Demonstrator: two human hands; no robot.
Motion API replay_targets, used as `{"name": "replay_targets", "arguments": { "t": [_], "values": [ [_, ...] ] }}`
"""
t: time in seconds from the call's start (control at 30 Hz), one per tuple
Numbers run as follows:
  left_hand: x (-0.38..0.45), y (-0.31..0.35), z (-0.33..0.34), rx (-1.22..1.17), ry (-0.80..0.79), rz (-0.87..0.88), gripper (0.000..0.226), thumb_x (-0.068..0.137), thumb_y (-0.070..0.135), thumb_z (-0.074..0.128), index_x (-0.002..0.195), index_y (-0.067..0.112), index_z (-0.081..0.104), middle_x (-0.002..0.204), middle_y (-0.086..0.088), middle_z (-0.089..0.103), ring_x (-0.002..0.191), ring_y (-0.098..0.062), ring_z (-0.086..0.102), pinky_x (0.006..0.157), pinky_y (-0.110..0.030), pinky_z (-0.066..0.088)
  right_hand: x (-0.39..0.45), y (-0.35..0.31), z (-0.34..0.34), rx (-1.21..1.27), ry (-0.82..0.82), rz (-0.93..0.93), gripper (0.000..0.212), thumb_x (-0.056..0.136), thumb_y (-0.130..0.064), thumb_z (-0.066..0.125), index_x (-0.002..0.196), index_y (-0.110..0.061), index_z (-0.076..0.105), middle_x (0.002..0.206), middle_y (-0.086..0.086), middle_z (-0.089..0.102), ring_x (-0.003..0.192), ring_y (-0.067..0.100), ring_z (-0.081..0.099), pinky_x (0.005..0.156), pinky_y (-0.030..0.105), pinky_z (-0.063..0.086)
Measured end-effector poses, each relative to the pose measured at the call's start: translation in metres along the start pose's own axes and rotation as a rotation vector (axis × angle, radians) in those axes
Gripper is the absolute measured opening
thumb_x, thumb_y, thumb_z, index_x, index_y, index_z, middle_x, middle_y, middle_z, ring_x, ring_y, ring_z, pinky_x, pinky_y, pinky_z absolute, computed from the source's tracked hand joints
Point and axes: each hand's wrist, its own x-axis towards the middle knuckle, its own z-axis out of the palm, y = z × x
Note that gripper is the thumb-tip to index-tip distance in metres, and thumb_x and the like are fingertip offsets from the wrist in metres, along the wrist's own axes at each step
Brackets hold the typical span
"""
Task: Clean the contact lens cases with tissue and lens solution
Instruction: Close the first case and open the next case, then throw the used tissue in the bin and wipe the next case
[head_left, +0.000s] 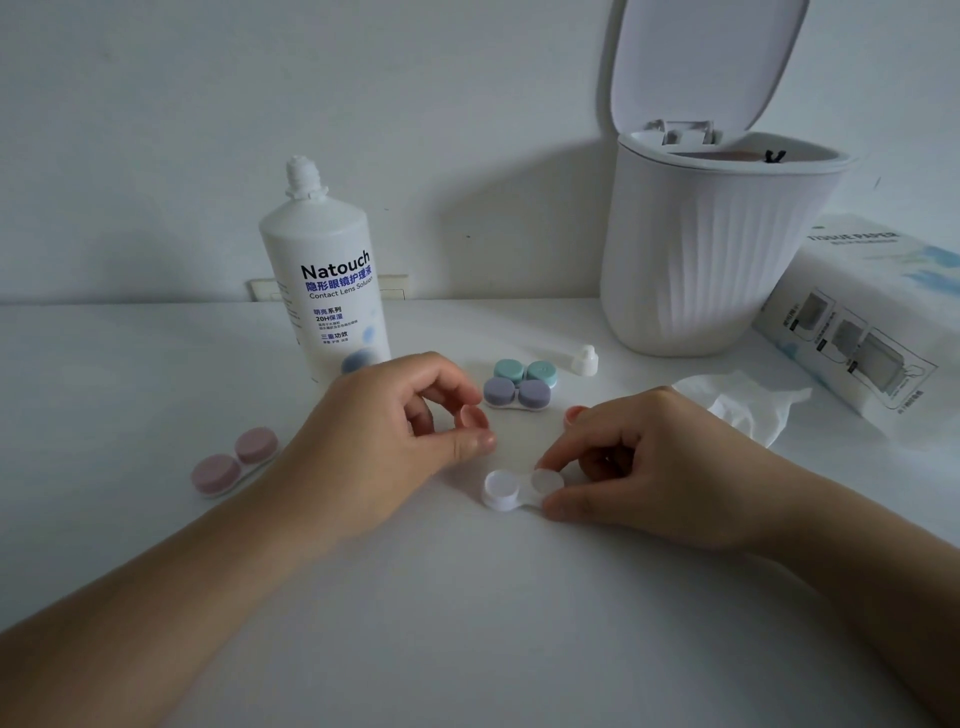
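Observation:
A white lens case (501, 491) lies on the table in front of me. My right hand (649, 467) pinches its right-hand cap between thumb and a finger. My left hand (395, 436) hovers just left of the case, fingers curled, thumb and forefinger nearly touching, with nothing visible between them. Behind the hands sit a purple case (517, 393) and a teal case (524, 371), side by side and capped. A pink case (234, 460) lies at the left. The lens solution bottle (324, 270) stands uncapped at the back; its small white cap (584, 359) stands by the teal case. A crumpled tissue (737, 402) lies at the right.
A white ribbed bin (717, 249) with its lid raised stands at the back right. A tissue paper pack (872, 322) lies beside it at the right edge. The white table (467, 623) meets a white wall behind.

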Motion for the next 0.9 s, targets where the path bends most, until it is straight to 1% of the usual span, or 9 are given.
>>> {"name": "replay_targets", "arguments": {
  "t": [0.1, 0.23, 0.37, 0.5, 0.57, 0.63, 0.7, 0.8, 0.9],
  "values": [
    [0.0, -0.006, -0.003, 0.068, -0.031, -0.06, 0.024, 0.076, 0.032, 0.085, 0.091, 0.042, 0.069, 0.06, 0.021, 0.059, 0.05, -0.002, 0.046, 0.052, -0.013, 0.039, 0.0, 0.0, 0.0, 0.0, -0.005, -0.003, 0.016, 0.074, -0.047, 0.081, 0.088, -0.042, 0.077, 0.055, -0.012, 0.051, 0.055, 0.005, 0.046, 0.076, 0.045, 0.054],
    [0.002, -0.011, -0.005, 0.128, -0.065, -0.08, 0.021, 0.077, 0.043, 0.082, 0.092, 0.049, 0.069, 0.06, 0.014, 0.056, 0.051, -0.004, 0.048, 0.053, -0.015, 0.04, 0.001, 0.001, 0.0, -0.004, 0.001, 0.011, 0.017, 0.074, -0.047, 0.081, 0.089, -0.04, 0.078, 0.053, -0.014, 0.049, 0.053, 0.005, 0.045, 0.093, 0.051, 0.053],
    [0.004, -0.01, -0.004, 0.219, -0.06, -0.017, 0.014, 0.079, 0.043, 0.079, 0.092, 0.038, 0.073, 0.087, 0.016, 0.065, 0.066, -0.007, 0.053, 0.06, -0.015, 0.038, 0.001, 0.0, 0.0, -0.02, -0.003, 0.005, 0.018, 0.074, -0.048, 0.081, 0.09, -0.041, 0.077, 0.055, -0.014, 0.051, 0.054, 0.004, 0.046, 0.084, 0.047, 0.054],
    [0.001, -0.005, -0.006, 0.185, -0.048, 0.08, 0.019, 0.085, 0.033, 0.078, 0.104, 0.038, 0.075, 0.099, 0.017, 0.062, 0.069, -0.013, 0.053, 0.062, -0.011, 0.039, 0.001, 0.001, 0.0, -0.016, -0.002, 0.003, 0.018, 0.074, -0.048, 0.081, 0.09, -0.039, 0.078, 0.053, -0.014, 0.051, 0.053, 0.004, 0.047, 0.089, 0.05, 0.053],
    [-0.003, -0.001, -0.009, 0.128, -0.123, 0.126, 0.018, 0.084, 0.045, 0.075, 0.101, 0.042, 0.074, 0.1, 0.015, 0.063, 0.066, -0.014, 0.051, 0.06, -0.011, 0.039, 0.001, 0.001, 0.001, -0.013, 0.002, -0.003, 0.017, 0.074, -0.047, 0.081, 0.089, -0.039, 0.077, 0.053, -0.014, 0.051, 0.054, 0.004, 0.047, 0.087, 0.048, 0.054],
    [-0.007, 0.002, -0.012, 0.094, -0.205, 0.14, 0.032, 0.076, 0.064, 0.072, 0.103, 0.046, 0.071, 0.1, 0.015, 0.062, 0.063, -0.01, 0.048, 0.06, -0.01, 0.037, 0.001, 0.002, 0.001, -0.006, 0.006, -0.011, 0.018, 0.074, -0.047, 0.082, 0.089, -0.039, 0.077, 0.054, -0.013, 0.051, 0.055, 0.005, 0.048, 0.085, 0.047, 0.054],
    [-0.009, 0.003, -0.013, 0.096, -0.253, 0.125, 0.044, 0.067, 0.071, 0.07, 0.106, 0.05, 0.069, 0.096, 0.019, 0.061, 0.062, -0.006, 0.047, 0.059, -0.01, 0.037, 0.001, 0.003, 0.001, 0.001, 0.007, -0.017, 0.018, 0.074, -0.047, 0.082, 0.089, -0.039, 0.077, 0.055, -0.011, 0.052, 0.054, 0.009, 0.048, 0.09, 0.051, 0.054],
    [-0.011, 0.007, -0.011, 0.124, -0.288, 0.114, 0.034, 0.066, 0.057, 0.084, 0.097, 0.045, 0.073, 0.091, 0.024, 0.061, 0.07, 0.002, 0.056, 0.064, -0.009, 0.04, 0.002, 0.004, 0.002, 0.005, 0.007, -0.02, 0.019, 0.074, -0.049, 0.081, 0.09, -0.039, 0.077, 0.055, -0.012, 0.052, 0.053, 0.008, 0.048, 0.093, 0.054, 0.052],
    [-0.011, 0.009, -0.007, 0.116, -0.304, 0.082, 0.028, 0.07, 0.039, 0.089, 0.094, 0.038, 0.075, 0.087, 0.028, 0.061, 0.095, -0.002, 0.066, 0.082, -0.021, 0.048, 0.003, 0.006, 0.002, 0.004, 0.004, -0.026, 0.022, 0.073, -0.052, 0.078, 0.09, -0.039, 0.077, 0.054, -0.014, 0.051, 0.051, 0.007, 0.046, 0.096, 0.056, 0.051]
  ]
}}
